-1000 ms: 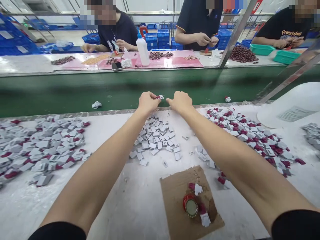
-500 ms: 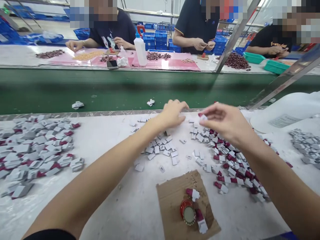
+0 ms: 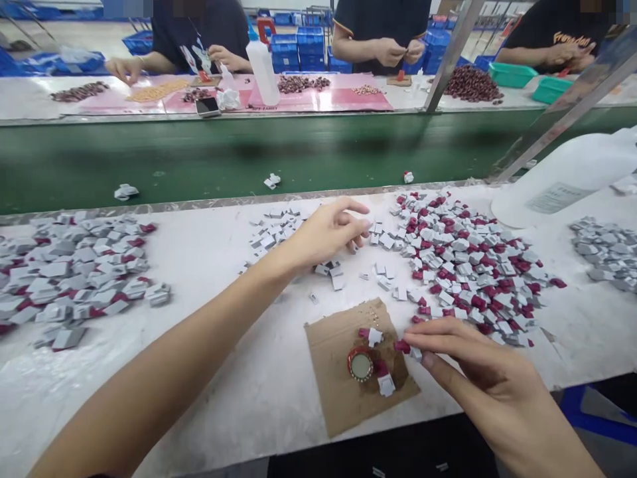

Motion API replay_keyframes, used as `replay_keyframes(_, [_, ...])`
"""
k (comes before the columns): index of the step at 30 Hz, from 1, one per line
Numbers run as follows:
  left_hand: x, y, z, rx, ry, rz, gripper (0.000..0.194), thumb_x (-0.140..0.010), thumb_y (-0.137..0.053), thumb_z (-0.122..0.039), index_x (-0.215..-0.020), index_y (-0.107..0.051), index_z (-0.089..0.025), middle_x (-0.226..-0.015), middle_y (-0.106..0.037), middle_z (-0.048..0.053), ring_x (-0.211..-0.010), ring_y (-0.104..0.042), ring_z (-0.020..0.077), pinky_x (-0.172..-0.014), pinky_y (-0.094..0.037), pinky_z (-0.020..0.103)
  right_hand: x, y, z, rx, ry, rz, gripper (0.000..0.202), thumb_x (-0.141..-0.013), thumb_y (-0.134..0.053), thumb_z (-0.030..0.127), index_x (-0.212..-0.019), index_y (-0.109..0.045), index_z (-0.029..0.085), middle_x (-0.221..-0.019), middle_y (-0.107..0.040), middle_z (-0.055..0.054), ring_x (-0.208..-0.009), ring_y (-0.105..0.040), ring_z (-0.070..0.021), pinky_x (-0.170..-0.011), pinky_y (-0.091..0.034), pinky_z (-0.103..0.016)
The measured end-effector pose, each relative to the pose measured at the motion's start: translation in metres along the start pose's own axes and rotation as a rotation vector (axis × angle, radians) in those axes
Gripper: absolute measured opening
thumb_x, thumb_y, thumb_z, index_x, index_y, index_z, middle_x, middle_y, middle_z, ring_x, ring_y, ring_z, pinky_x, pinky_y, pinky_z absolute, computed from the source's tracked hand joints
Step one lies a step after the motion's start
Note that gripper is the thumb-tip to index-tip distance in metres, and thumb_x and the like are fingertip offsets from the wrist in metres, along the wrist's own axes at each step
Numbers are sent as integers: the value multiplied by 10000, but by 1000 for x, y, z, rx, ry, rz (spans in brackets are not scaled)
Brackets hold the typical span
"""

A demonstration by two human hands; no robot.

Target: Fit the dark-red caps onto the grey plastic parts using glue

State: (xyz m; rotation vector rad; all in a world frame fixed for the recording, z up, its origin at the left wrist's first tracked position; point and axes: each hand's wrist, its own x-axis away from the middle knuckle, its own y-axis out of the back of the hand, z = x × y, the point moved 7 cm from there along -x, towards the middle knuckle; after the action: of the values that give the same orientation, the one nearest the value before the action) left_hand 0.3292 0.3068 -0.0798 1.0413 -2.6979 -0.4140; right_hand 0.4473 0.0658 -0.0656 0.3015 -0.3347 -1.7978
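Observation:
My right hand [image 3: 478, 372] pinches a small maroon-and-grey plastic piece [image 3: 402, 346] between thumb and fingers, just off the right edge of a brown cardboard sheet [image 3: 328, 372]. On that cardboard lie two similar maroon-and-grey pieces, one above [image 3: 373, 336] and one below right [image 3: 386, 384] of a red bottle cap [image 3: 360, 364] with its hollow side up. My left hand [image 3: 326, 229] hovers over loose small grey parts [image 3: 271, 232], its fingers apart and slightly curled; I see nothing held in it.
A heap of maroon-and-grey pieces [image 3: 468, 252] spreads at right, beside a large white bottle [image 3: 547, 176]. Larger grey-and-maroon parts [image 3: 74, 272] are piled at left. Beyond the table runs a green conveyor belt [image 3: 209, 156] with a few pieces on it. Several co-workers sit across.
My right hand has come down from above the right-hand heap to the cardboard, with a piece in its fingers. My left hand stays over the loose grey parts. The view has tilted downward.

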Motion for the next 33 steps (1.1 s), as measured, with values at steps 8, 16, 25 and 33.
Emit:
replay_keyframes(8, [73, -20, 30, 397, 352, -57, 193, -961, -814, -210, -1143, -763, -167, -868, -786, 61, -824, -737, 185, -817, -585, 336, 16, -22, 4, 20, 137, 2, 361, -1037, -745, 141, -1249, -875, 403, -1183, -849, -1, -1055, -844, -164, -901, -693, -191])
replay_keyframes(16, [89, -28, 27, 349, 249, -34, 176, -983, -768, -286, -1112, -704, -185, -1042, -838, 96, -945, -826, 234, -839, -651, 373, 20, -38, 5, 26, 189, 18, 266, -1018, -745, 142, -1129, -901, 327, -1125, -871, -54, -1019, -867, -244, -873, -741, -317])
replay_keyframes(25, [94, -36, 6, 364, 130, -24, 192, -938, -823, -319, -1064, -714, -222, -1019, -824, 56, -906, -809, 213, -940, -662, 400, 8, -13, -6, -199, -21, -136, 196, -968, -870, 279, -1076, -924, 433, -1075, -892, -10, -1023, -861, -261, -897, -740, -355])
replay_keyframes(33, [90, -61, -16, 548, 78, 79, 176, -942, -813, -263, -1091, -720, -247, -1018, -844, 52, -1014, -831, 255, -928, -679, 414, -19, -1, -30, -640, -153, -314, 165, -878, -973, 410, -1033, -920, 385, -1125, -915, -12, -1123, -871, -299, -1104, -683, -507])
